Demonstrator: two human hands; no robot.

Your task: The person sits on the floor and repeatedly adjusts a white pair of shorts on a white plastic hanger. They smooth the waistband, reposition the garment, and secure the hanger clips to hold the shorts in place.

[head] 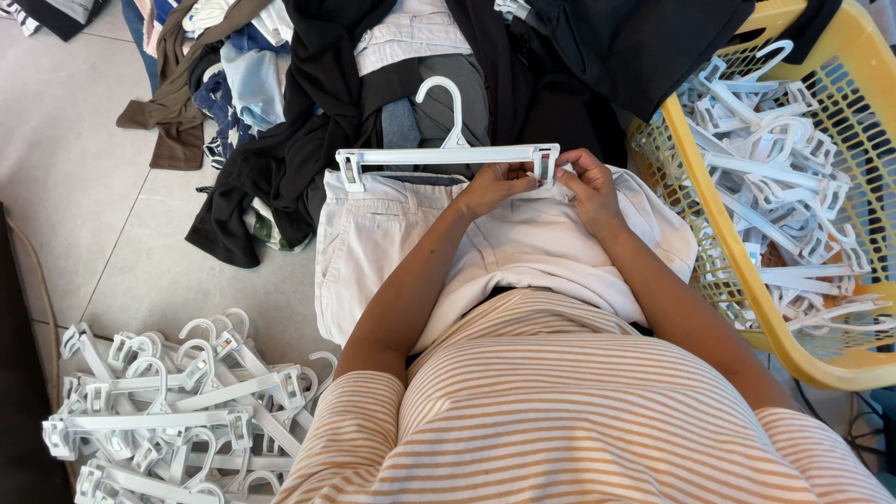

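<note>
Both hands meet at the right-hand clip of the white clip hanger point(448, 154); your left hand point(492, 187) pinches the waistband of the cream trousers point(392, 243) just under that clip, and your right hand point(586, 182) closes its fingertips on the clip end itself; neither hand is spread; to do this well, I would judge, hold the waistband flat and taut, seat its edge fully inside the clip before you let the clip shut, and keep the bar level so the far clip at the left lines up with the other corner; that left clip looks not yet fastened; the trousers lie across your lap, the hanger along their top edge; counted: one hanger in hand, one pair of trousers, two clips on the bar; nearer you at the left, a heap of white hangers point(168, 411), too tangled to count; at the right one yellow basket point(709, 215) holding many more; beyond, one pile of mixed clothes point(308, 84)
</note>
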